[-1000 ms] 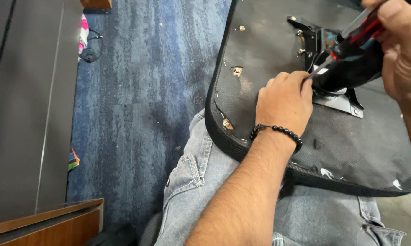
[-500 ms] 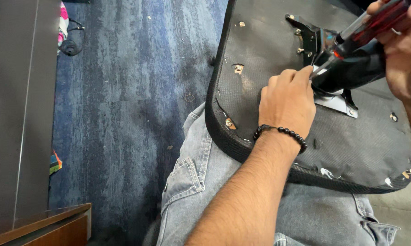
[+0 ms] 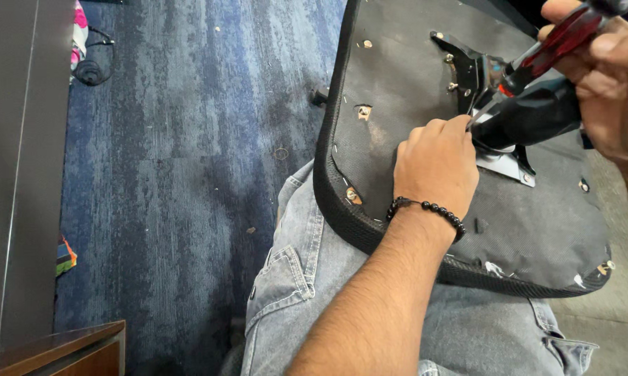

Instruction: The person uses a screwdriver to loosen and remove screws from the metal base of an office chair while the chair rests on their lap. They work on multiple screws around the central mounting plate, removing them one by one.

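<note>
An upturned black fabric-covered chair seat rests on the lap, over the grey denim jeans. On it, the left hand lies just left of the metal mounting plate (bolted near the seat's middle). The right hand holds a red-handled screwdriver above that plate. Blue carpet spreads left of the seat.

A screwdriver with a translucent red handle and a black collar slants down to the left, its thin metal shaft ending near the black cylinder stub on the metal mounting plate. The plate is fixed to the underside of a black chair seat, which lies upturned and tilted across the lap. The tip itself seems hidden behind fingers.
</note>
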